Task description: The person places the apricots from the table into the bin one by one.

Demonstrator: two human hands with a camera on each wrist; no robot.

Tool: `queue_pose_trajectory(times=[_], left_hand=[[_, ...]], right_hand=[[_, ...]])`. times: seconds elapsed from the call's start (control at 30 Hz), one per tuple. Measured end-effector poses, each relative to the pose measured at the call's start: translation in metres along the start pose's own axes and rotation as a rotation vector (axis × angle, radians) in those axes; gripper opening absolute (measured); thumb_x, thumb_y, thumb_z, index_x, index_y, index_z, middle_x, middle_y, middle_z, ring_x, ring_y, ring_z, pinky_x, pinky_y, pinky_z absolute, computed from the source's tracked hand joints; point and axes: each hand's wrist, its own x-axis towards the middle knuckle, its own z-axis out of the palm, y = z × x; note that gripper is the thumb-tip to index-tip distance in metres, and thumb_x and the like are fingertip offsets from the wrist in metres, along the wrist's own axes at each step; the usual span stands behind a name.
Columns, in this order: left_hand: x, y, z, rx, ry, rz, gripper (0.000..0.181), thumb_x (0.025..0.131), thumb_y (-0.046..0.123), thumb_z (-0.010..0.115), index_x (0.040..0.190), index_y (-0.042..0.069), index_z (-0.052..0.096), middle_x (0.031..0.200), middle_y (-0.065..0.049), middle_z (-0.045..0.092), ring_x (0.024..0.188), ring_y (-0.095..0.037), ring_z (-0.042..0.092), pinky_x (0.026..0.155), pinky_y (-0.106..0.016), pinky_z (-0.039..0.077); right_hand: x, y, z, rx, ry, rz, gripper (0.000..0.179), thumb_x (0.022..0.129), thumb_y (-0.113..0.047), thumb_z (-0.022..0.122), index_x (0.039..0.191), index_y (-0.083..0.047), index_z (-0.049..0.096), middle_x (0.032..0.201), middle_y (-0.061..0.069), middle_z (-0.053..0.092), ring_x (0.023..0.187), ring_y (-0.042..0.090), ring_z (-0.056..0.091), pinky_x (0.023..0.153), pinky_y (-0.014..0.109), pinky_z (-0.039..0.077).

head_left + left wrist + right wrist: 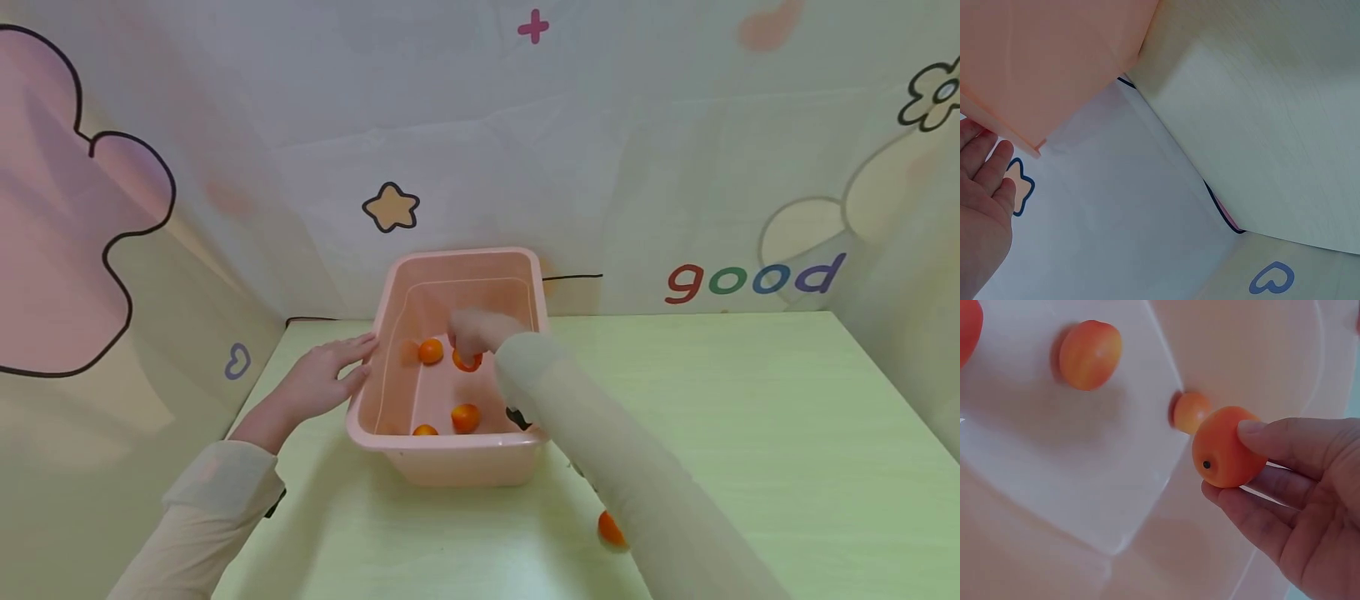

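Observation:
My right hand point(480, 331) is inside the pink plastic tub point(457, 442), above its floor. Thumb and fingers pinch a small round orange fruit point(1229, 447) with a dark dot at one end; in the head view this fruit point(467, 361) is partly covered by the hand. My left hand point(324, 379) rests with extended fingers against the tub's left rim. Its fingers point(996, 164) touch the rim from outside. More of the same fruit lies in the tub: one towards the back point(431, 351), one nearer the front point(465, 418) and another half hidden by the front wall point(425, 430).
A further orange fruit point(612, 530) lies on the pale green table point(720, 400), partly covered by the right sleeve point(600, 442). A printed cloth backdrop point(480, 150) rises behind the tub and along both sides.

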Motion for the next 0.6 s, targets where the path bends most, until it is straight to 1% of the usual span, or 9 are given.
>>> queue_pose_trajectory(times=[0.07, 0.2, 0.37, 0.43, 0.53, 0.6], left_hand=[[0.0, 0.0, 0.0, -0.001, -0.002, -0.002, 0.047, 0.091, 0.024, 0.046, 0.135, 0.011, 0.037, 0.14, -0.01, 0.036, 0.123, -0.039, 0.036, 0.097, -0.059, 0.03], [0.0, 0.0, 0.0, -0.004, -0.007, -0.007, 0.047, 0.091, 0.024, 0.047, 0.135, 0.012, 0.037, 0.14, -0.01, 0.035, 0.124, -0.039, 0.035, 0.097, -0.059, 0.029], [0.0, -0.001, 0.001, -0.007, -0.006, -0.01, 0.047, 0.091, 0.025, 0.047, 0.135, 0.013, 0.036, 0.141, -0.009, 0.035, 0.125, -0.038, 0.035, 0.097, -0.059, 0.029], [0.001, -0.001, 0.001, -0.009, -0.006, -0.011, 0.047, 0.091, 0.025, 0.047, 0.135, 0.013, 0.036, 0.141, -0.009, 0.035, 0.125, -0.038, 0.035, 0.097, -0.059, 0.029], [0.0, 0.0, 0.001, -0.009, -0.009, -0.015, 0.047, 0.091, 0.026, 0.046, 0.135, 0.013, 0.036, 0.141, -0.009, 0.034, 0.125, -0.038, 0.035, 0.097, -0.059, 0.029], [0.0, 0.0, 0.0, -0.006, -0.011, -0.016, 0.047, 0.091, 0.026, 0.046, 0.135, 0.013, 0.036, 0.141, -0.009, 0.034, 0.125, -0.038, 0.035, 0.097, -0.06, 0.029]], right_hand=[[-0.001, 0.0, 0.003, 0.009, 0.004, 0.011, 0.026, 0.07, -0.003, 0.07, 0.091, -0.015, 0.06, 0.09, 0.001, 0.057, 0.084, 0.02, 0.052, 0.056, 0.026, 0.052], [-0.002, 0.0, 0.009, 0.086, 0.001, 0.054, 0.03, 0.07, -0.003, 0.069, 0.093, -0.018, 0.056, 0.094, 0.001, 0.055, 0.088, 0.02, 0.051, 0.06, 0.028, 0.051], [0.005, 0.002, 0.014, 0.168, -0.021, 0.11, 0.036, 0.068, -0.001, 0.067, 0.096, -0.02, 0.054, 0.098, 0.001, 0.054, 0.091, 0.021, 0.05, 0.059, 0.03, 0.051], [0.006, 0.003, 0.015, 0.199, -0.027, 0.135, 0.037, 0.067, -0.001, 0.067, 0.096, -0.021, 0.054, 0.098, 0.001, 0.053, 0.091, 0.021, 0.049, 0.057, 0.03, 0.05], [-0.003, -0.001, 0.014, 0.292, -0.022, 0.209, 0.037, 0.066, -0.001, 0.065, 0.097, -0.02, 0.054, 0.098, 0.002, 0.052, 0.09, 0.021, 0.049, 0.055, 0.031, 0.051], [-0.011, -0.004, 0.012, 0.377, -0.02, 0.287, 0.035, 0.067, -0.004, 0.064, 0.096, -0.02, 0.054, 0.099, 0.003, 0.052, 0.091, 0.022, 0.048, 0.054, 0.033, 0.051]])
